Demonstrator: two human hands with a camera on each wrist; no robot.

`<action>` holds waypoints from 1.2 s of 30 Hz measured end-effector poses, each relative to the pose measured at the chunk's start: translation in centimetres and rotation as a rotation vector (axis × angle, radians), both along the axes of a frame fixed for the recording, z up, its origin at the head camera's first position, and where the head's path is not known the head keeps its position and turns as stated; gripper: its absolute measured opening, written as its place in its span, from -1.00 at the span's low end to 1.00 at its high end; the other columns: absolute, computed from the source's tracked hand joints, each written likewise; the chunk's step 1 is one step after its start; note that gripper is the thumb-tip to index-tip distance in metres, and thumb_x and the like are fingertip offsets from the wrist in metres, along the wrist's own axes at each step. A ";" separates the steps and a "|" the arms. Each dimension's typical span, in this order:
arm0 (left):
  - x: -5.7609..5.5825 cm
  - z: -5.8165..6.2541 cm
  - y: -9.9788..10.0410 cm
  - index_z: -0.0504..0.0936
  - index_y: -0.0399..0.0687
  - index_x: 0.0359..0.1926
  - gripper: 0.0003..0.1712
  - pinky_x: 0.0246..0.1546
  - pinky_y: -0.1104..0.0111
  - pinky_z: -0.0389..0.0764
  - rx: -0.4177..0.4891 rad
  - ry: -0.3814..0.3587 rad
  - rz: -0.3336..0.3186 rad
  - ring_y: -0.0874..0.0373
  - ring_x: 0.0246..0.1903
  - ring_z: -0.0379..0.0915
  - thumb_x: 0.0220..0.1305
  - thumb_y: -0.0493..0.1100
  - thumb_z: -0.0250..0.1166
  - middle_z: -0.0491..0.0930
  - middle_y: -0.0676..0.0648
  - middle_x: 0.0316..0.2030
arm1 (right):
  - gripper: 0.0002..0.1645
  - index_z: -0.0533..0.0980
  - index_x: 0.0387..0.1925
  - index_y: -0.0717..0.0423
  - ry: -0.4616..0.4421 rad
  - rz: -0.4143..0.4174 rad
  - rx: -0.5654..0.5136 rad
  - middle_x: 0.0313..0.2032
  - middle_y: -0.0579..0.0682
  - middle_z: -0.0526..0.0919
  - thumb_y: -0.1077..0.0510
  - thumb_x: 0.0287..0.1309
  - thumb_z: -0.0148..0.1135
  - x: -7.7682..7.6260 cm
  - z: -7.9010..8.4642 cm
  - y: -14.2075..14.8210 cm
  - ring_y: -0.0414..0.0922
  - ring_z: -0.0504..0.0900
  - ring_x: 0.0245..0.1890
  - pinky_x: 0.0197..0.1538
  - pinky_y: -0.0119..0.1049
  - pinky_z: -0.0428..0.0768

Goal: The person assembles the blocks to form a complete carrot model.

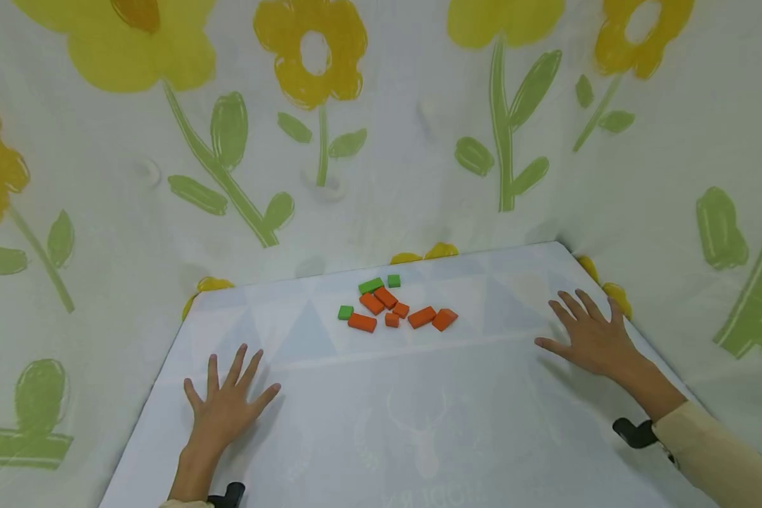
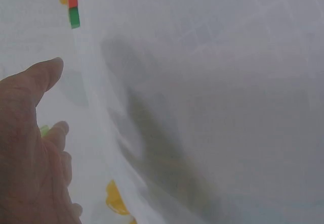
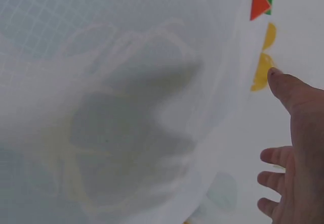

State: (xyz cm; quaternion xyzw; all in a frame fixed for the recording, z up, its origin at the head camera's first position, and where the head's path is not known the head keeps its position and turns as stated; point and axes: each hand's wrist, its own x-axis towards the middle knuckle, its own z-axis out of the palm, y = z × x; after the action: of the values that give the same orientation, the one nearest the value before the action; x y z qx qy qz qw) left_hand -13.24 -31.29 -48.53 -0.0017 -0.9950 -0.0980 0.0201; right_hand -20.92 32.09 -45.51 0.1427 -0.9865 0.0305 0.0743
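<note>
Several orange blocks (image 1: pixel 372 303) and a few green blocks (image 1: pixel 371 286) lie in a loose cluster toward the back of the table. A triangular orange block (image 1: pixel 444 319) sits at the right end of the cluster. My left hand (image 1: pixel 224 416) is spread over the left side of the table, fingers apart, holding nothing. On the right, my other hand (image 1: pixel 593 342) is spread out too, its thumb toward the blocks. Both cast shadows on the tabletop. The left wrist view catches an orange and a green block (image 2: pixel 74 17) beyond the thumb; the right wrist view shows the triangular block (image 3: pixel 259 3).
A pale cloth with faint triangles and a deer print covers the table (image 1: pixel 381 381). Behind and beside it hangs a white curtain (image 1: pixel 394 176) with yellow flowers and green stems. Black straps (image 1: pixel 635 432) sit at the wrists.
</note>
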 end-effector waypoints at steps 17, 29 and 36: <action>-5.4 0.1 5.6 0.06 0.14 0.58 0.07 0.17 -0.46 -0.53 0.086 0.011 -0.025 -0.42 0.47 -0.39 0.24 0.60 -0.04 -0.08 -0.13 0.56 | 0.01 0.40 0.28 0.32 0.012 0.043 -0.110 0.26 0.27 0.42 -0.46 0.21 0.14 -2.7 -0.4 -7.5 0.23 0.23 0.32 0.22 0.38 0.02; -10.3 -0.4 14.1 0.42 -0.10 0.36 -0.06 0.16 -0.22 0.06 0.271 0.075 0.055 -0.25 0.23 0.20 0.17 0.44 0.24 0.39 -0.23 0.25 | -0.07 0.48 0.22 0.29 0.016 0.034 -0.136 0.20 0.23 0.50 -0.40 0.16 0.22 -5.5 -2.0 -14.4 0.17 0.33 0.26 0.18 0.29 0.15; -11.3 -1.9 16.1 0.42 -0.15 0.34 -0.04 0.10 -0.16 0.17 0.248 0.035 0.066 -0.23 0.18 0.23 0.16 0.43 0.26 0.40 -0.26 0.21 | -0.08 0.51 0.18 0.26 -0.010 0.027 -0.120 0.16 0.19 0.53 -0.42 0.13 0.25 -6.0 -3.0 -17.7 0.15 0.36 0.22 0.18 0.27 0.19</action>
State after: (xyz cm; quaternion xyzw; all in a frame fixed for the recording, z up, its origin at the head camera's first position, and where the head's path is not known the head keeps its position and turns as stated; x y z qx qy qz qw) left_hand -24.57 -15.17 -50.42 0.0316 -0.9742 -0.2197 0.0408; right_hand -26.95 14.44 -48.46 0.1514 -0.9812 0.0913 0.0773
